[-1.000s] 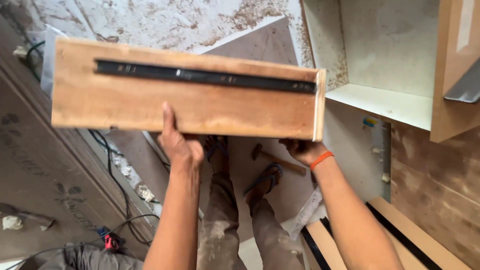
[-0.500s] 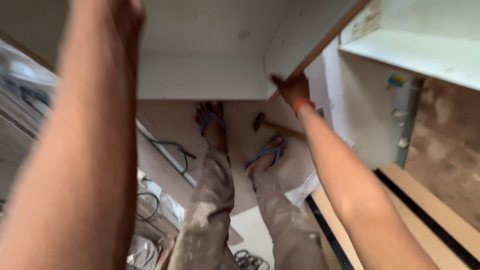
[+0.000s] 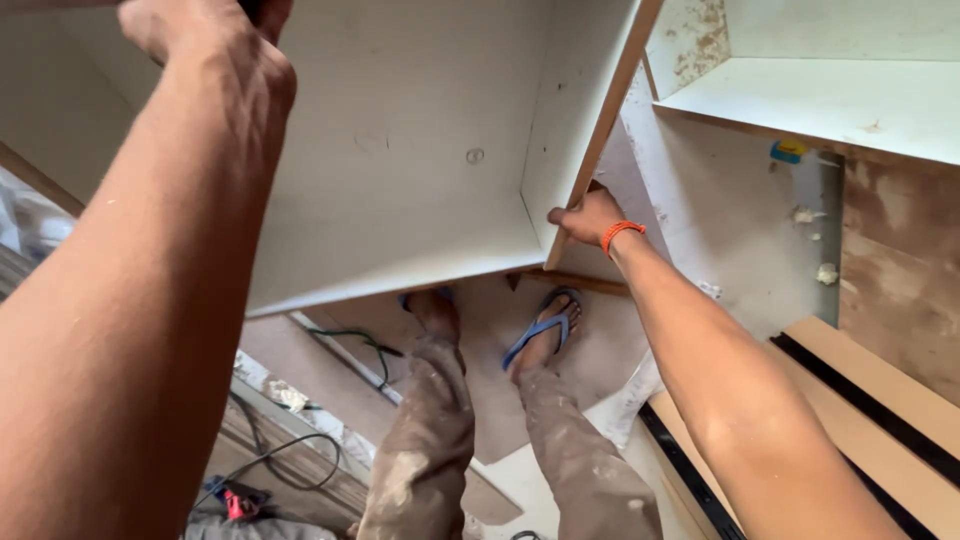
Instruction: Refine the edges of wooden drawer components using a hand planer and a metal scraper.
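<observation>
the person holds a white-lined wooden drawer box with raw brown edges [image 3: 420, 170] up in the air, open side facing them, so its pale bottom panel and side walls show. the right hand [image 3: 585, 218], with an orange band [image 3: 621, 232] at the wrist, is closed around the lower corner of the drawer's right wall, fingers wrapped behind the edge. the left hand [image 3: 205, 45] is up at the top of the view against the drawer's upper edge; it looks clenched, but i cannot tell just what it pinches.

as i judge it, the drawer is lifted and turned but not yet in place: it hangs beside the open white cabinet [image 3: 830, 100] on the right, clear of the opening. below, the person's feet in blue flip-flops [image 3: 543, 325] stand on a brown board [image 3: 600, 340], with a green cable [image 3: 355, 345] near the left foot.
</observation>
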